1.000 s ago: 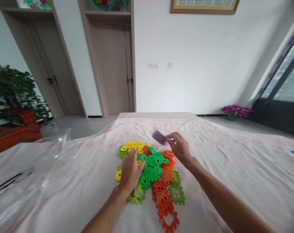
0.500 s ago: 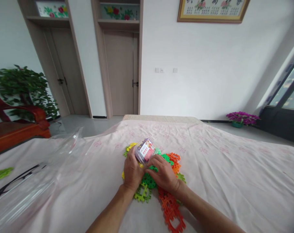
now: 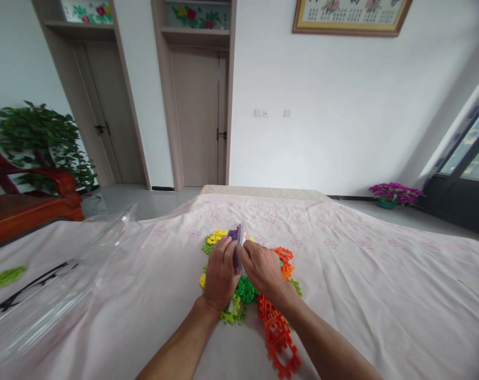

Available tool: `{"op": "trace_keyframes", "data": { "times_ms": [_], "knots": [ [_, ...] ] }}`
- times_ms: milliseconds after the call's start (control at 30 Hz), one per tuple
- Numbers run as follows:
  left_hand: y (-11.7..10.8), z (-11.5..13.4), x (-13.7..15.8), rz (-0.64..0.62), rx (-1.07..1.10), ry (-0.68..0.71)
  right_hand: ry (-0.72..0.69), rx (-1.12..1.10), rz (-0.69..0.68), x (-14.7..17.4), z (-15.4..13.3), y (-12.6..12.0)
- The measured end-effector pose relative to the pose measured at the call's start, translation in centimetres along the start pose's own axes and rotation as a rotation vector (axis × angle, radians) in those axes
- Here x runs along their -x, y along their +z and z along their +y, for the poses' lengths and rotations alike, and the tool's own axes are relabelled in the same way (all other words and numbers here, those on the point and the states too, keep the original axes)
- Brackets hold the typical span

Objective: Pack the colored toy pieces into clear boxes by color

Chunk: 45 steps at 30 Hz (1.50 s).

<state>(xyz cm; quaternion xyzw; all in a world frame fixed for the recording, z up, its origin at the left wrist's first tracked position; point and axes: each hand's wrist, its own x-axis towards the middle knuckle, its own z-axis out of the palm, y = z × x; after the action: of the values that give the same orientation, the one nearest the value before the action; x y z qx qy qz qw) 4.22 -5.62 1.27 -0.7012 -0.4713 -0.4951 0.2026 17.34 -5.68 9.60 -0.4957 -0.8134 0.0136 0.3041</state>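
My left hand (image 3: pixel 219 272) is closed around a small clear plastic box with purple contents (image 3: pixel 233 233), just above a pile of interlocking toy pieces. Its lid (image 3: pixel 242 232), with a label on it, stands up on edge, pinched by my right hand (image 3: pixel 263 268). Both hands hide much of the box. Around them on the cloth lie yellow pieces (image 3: pixel 217 237), green pieces (image 3: pixel 246 290), lime pieces (image 3: pixel 232 311) and orange pieces (image 3: pixel 286 256). A joined row of red-orange pieces (image 3: pixel 277 332) stretches toward me beside my right forearm.
A pink-flowered sheet (image 3: pixel 362 295) covers the surface. To the left lie a crumpled clear plastic bag (image 3: pixel 53 311), black-framed glasses (image 3: pixel 34 285) and a lime piece (image 3: pixel 4 278). Beyond stand a wooden chair (image 3: pixel 61 184), a leafy plant (image 3: pixel 37 140) and purple flowers (image 3: pixel 398 192).
The box has gone from shut, its label facing up, to open with the lid raised on edge. My right hand has moved up onto the lid, and purple contents now show.
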Motion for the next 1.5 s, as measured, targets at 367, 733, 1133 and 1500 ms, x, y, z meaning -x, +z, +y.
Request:
{"op": "trace_keyframes", "data": {
  "times_ms": [367,733,1133,1500],
  "knots": [
    [0.3,-0.7,0.2,-0.063,0.07,0.035,0.113,-0.143,0.205,0.7,3.3,2.1],
    [0.6,-1.4,0.6,-0.048,0.102,-0.053,0.322,-0.418,0.45,0.1,6.4,1.9],
    [-1.6,-0.8,-2.4,-0.169,0.082,0.333,0.376,-0.339,0.657,-0.5,12.1,-2.0],
    [-4.5,-1.1,-5.9,-0.079,0.098,0.224,0.367,-0.789,0.695,-1.0,10.2,-4.5]
  ]
}}
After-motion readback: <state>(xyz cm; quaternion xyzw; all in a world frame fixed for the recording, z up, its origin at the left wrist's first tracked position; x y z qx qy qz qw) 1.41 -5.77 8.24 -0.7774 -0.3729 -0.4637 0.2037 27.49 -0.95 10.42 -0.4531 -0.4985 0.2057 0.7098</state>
